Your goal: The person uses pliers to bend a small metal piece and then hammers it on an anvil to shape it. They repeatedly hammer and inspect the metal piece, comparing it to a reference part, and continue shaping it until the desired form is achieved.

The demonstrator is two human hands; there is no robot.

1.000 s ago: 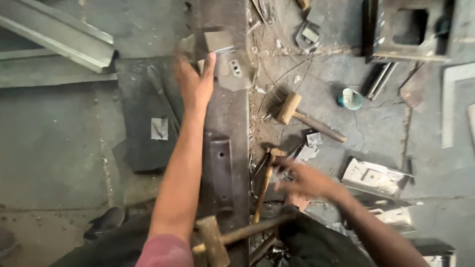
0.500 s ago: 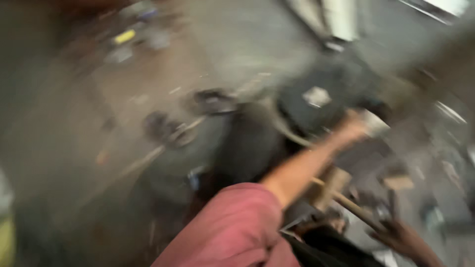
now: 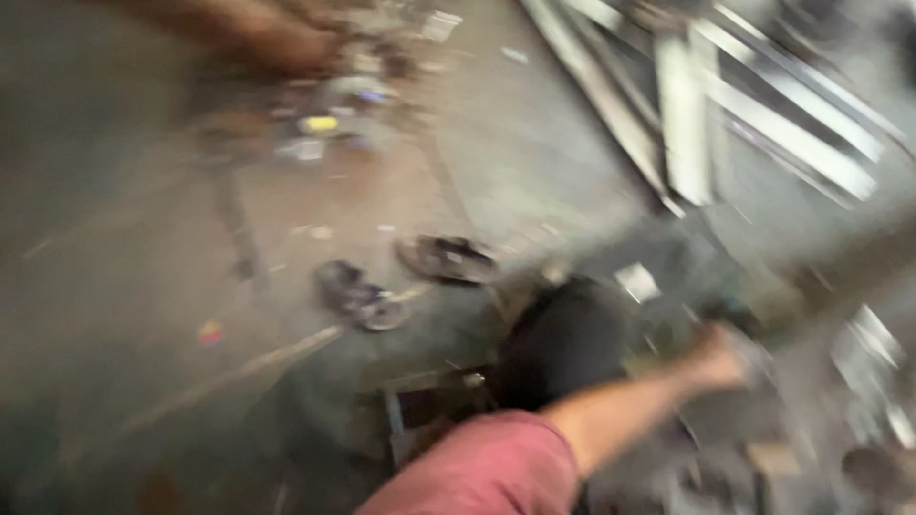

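The view is heavily blurred by motion. My left arm, in a dark red sleeve (image 3: pixel 477 472), reaches out to the right across my dark-clad knee (image 3: pixel 563 343). My left hand (image 3: pixel 716 358) is over a dark metal piece on the floor, close to a pale metal part (image 3: pixel 863 343). The blur hides whether its fingers grip anything. My right hand does not show in this view.
Two dark sandals (image 3: pixel 444 257) (image 3: pixel 358 296) lie on the concrete floor to the left. Long pale metal bars (image 3: pixel 687 124) lie at the top right. Small colourful bits (image 3: pixel 320 124) and a blurred brownish shape (image 3: pixel 277 38) are at the top left.
The view has swung left, away from the hammers and metal parts toward open floor and sandals. My left arm stays stretched out; my right hand has dropped out of view.
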